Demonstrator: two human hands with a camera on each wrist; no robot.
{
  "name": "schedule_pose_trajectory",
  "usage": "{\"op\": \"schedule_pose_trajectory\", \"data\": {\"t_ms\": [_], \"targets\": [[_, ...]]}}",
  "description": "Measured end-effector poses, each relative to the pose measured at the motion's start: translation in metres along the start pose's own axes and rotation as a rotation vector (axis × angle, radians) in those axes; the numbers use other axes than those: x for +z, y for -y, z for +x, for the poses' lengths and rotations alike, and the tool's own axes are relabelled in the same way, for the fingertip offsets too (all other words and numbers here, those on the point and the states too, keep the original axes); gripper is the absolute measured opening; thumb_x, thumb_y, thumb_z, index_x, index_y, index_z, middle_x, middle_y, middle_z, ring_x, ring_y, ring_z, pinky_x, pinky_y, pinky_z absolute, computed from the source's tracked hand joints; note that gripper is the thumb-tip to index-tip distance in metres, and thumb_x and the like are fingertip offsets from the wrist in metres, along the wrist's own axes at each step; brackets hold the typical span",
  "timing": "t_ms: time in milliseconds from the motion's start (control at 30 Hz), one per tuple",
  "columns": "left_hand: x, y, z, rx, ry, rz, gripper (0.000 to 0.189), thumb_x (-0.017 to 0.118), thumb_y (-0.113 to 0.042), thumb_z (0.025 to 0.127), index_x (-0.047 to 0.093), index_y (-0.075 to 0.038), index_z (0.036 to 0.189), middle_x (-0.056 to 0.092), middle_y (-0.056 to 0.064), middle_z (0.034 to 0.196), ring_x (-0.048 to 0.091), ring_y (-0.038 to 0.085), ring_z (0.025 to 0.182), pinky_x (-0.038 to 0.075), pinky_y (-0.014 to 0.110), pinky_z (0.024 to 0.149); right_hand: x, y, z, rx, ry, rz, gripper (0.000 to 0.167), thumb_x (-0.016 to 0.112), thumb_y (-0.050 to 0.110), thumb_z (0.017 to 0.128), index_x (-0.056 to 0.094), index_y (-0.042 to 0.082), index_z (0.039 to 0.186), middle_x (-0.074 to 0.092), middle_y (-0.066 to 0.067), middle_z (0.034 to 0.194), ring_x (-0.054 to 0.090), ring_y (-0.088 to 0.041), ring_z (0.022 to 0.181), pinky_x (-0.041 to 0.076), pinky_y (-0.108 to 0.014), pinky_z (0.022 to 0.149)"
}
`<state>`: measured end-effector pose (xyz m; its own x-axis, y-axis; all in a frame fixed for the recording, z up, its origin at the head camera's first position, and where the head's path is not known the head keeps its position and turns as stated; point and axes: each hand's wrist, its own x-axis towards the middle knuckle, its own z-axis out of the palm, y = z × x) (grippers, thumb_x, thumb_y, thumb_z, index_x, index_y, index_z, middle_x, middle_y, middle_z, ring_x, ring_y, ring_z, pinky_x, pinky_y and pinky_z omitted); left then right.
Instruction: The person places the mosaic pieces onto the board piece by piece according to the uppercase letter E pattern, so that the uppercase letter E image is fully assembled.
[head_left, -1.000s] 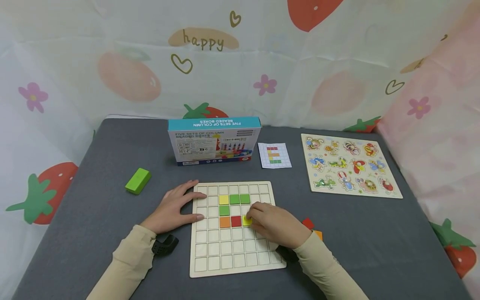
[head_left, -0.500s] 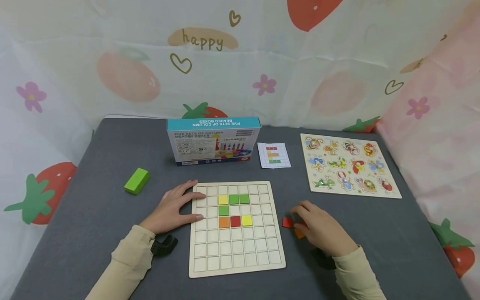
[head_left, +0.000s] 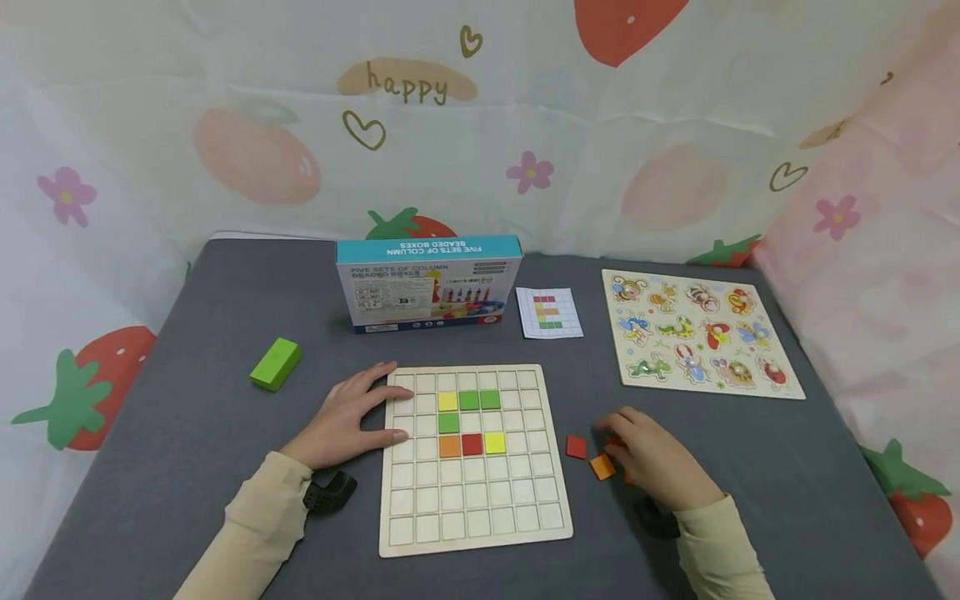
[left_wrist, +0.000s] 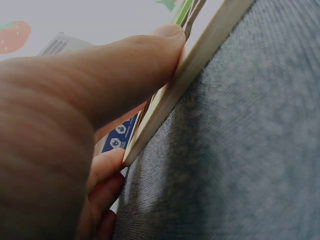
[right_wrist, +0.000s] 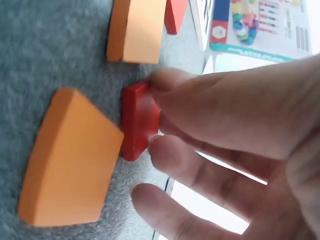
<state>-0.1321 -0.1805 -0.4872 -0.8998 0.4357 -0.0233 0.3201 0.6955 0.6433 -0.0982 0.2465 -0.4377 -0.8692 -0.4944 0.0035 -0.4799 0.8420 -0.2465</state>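
My left hand (head_left: 341,421) rests at the left edge of a wooden grid board (head_left: 427,527). In the left wrist view its thumb (left_wrist: 150,55) lies on the board's edge. Several coloured tiles sit in the board's squares, among them a yellow tile (head_left: 495,442) and a red one (head_left: 472,444). To the right of the board, my right hand (head_left: 656,458) pinches a loose red tile (right_wrist: 134,122) between thumb and fingers, low over the table. Orange tiles (right_wrist: 70,165) lie on either side of it. Another red tile (head_left: 576,447) is nearer the board.
A blue-topped box (head_left: 429,287) stands behind the board. Beside it lies a card (head_left: 549,313) printed with a coloured grid pattern. An insect puzzle board (head_left: 705,333) is at the back right, and a green block (head_left: 276,364) at the left.
My right hand has let go of the yellow tile on the board and moved right to the loose tiles, where it now holds a red one. My left hand has stayed put.
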Motion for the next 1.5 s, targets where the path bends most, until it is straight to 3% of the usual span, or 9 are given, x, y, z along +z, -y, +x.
{"op": "schedule_pose_trajectory", "data": {"t_ms": [333,433,533,667,767,933,1200,1333,1500], "targets": [[0.000,-0.001,0.000,-0.007,0.002,-0.003,0.060,0.070,-0.053,0.081,0.056,-0.028,0.133,0.025,0.008,0.157,0.019,0.035,0.145,0.016,0.062,0.109,0.002,-0.010,0.005,0.060,-0.024,0.025,0.024,0.075,0.007,0.083,0.065,0.007,0.104,0.058,-0.003,0.099,0.058,-0.015,0.087,0.052,-0.033,0.074],[0.000,-0.001,0.000,-0.008,0.003,-0.003,0.060,0.070,-0.053,0.081,0.056,-0.028,0.133,0.025,0.008,0.157,0.018,0.035,0.145,0.016,0.061,0.109,0.000,-0.009,0.002,0.134,-0.033,0.000,0.030,0.077,0.015,0.082,0.064,0.006,0.108,0.057,-0.008,0.102,0.058,-0.017,0.085,0.052,-0.035,0.071],[-0.001,-0.001,0.000,-0.007,0.003,-0.005,0.060,0.070,-0.054,0.081,0.056,-0.027,0.133,0.025,0.008,0.157,0.018,0.035,0.145,0.016,0.061,0.109,-0.004,-0.006,-0.001,0.252,0.015,0.013,0.034,0.075,0.023,0.084,0.061,0.003,0.108,0.054,-0.012,0.101,0.055,-0.018,0.079,0.049,-0.035,0.066],[-0.001,-0.001,0.002,-0.011,0.006,0.002,0.061,0.069,-0.055,0.081,0.056,-0.028,0.133,0.025,0.007,0.157,0.018,0.034,0.145,0.016,0.061,0.109,-0.009,-0.004,-0.001,0.333,0.075,0.053,0.028,0.071,0.021,0.088,0.058,0.002,0.103,0.054,-0.012,0.095,0.053,-0.017,0.074,0.047,-0.033,0.062],[0.000,-0.001,0.002,-0.013,0.006,0.006,0.061,0.069,-0.055,0.081,0.056,-0.028,0.133,0.025,0.007,0.157,0.018,0.034,0.145,0.016,0.061,0.109,-0.008,-0.004,0.001,0.300,0.053,0.060,0.024,0.070,0.016,0.088,0.058,0.002,0.105,0.056,-0.010,0.097,0.057,-0.018,0.078,0.050,-0.035,0.065],[0.000,0.000,0.002,-0.013,0.007,0.006,0.060,0.070,-0.053,0.081,0.056,-0.028,0.133,0.025,0.007,0.157,0.018,0.034,0.145,0.015,0.061,0.110,-0.006,-0.002,0.002,0.270,0.032,0.042,0.033,0.072,0.011,0.086,0.058,0.001,0.114,0.057,-0.013,0.104,0.059,-0.020,0.083,0.052,-0.038,0.069],[0.001,0.002,0.001,-0.007,0.005,0.002,0.060,0.070,-0.055,0.080,0.056,-0.030,0.133,0.025,0.006,0.157,0.019,0.034,0.145,0.015,0.061,0.110,-0.006,0.004,0.002,0.260,0.004,0.018,0.029,0.073,0.008,0.085,0.061,0.001,0.109,0.058,-0.011,0.100,0.058,-0.018,0.077,0.050,-0.035,0.064],[0.002,0.002,0.001,-0.006,0.004,0.006,0.060,0.069,-0.056,0.080,0.056,-0.030,0.133,0.025,0.005,0.157,0.019,0.034,0.145,0.015,0.061,0.110,-0.006,0.012,0.009,0.181,-0.053,-0.008,0.024,0.073,0.011,0.084,0.060,0.005,0.104,0.058,-0.007,0.098,0.059,-0.014,0.076,0.051,-0.032,0.063],[0.002,0.002,0.001,-0.006,0.001,0.002,0.060,0.070,-0.055,0.080,0.056,-0.030,0.133,0.025,0.006,0.157,0.019,0.034,0.145,0.016,0.061,0.109,-0.004,0.030,0.022,0.019,-0.102,-0.031,0.021,0.075,0.011,0.083,0.060,0.009,0.097,0.057,-0.001,0.094,0.052,-0.007,0.069,0.047,-0.023,0.057]]}}
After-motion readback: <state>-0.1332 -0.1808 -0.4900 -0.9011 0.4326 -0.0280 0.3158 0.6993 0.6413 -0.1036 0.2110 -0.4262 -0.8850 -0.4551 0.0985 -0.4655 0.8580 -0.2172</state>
